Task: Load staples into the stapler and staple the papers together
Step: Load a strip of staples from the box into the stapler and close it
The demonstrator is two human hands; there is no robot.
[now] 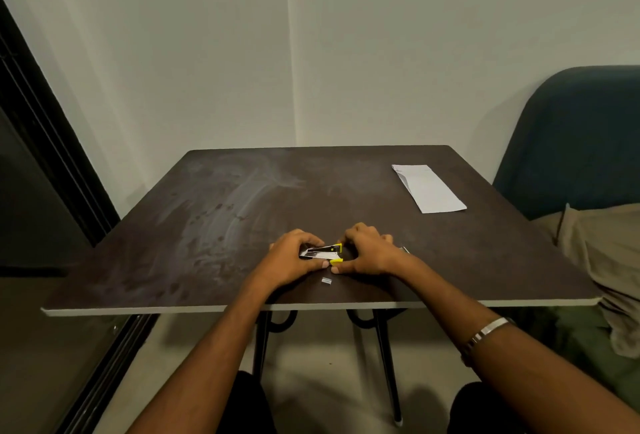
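A small black and yellow stapler (323, 251) lies near the front middle of the dark table (242, 198), its top swung open. My left hand (294, 253) grips its left end. My right hand (367, 248) pinches its yellow right end with thumb and fingers. A short strip of staples (326, 281) rests on the table just in front of my hands. The folded white papers (427, 187) lie flat at the far right of the table, well away from both hands.
A small metallic item (405, 249) peeks out behind my right wrist. A dark blue chair (575, 142) and beige cloth (602, 260) stand to the right of the table. A dark door frame (45, 142) runs along the left. The wall stands behind the table.
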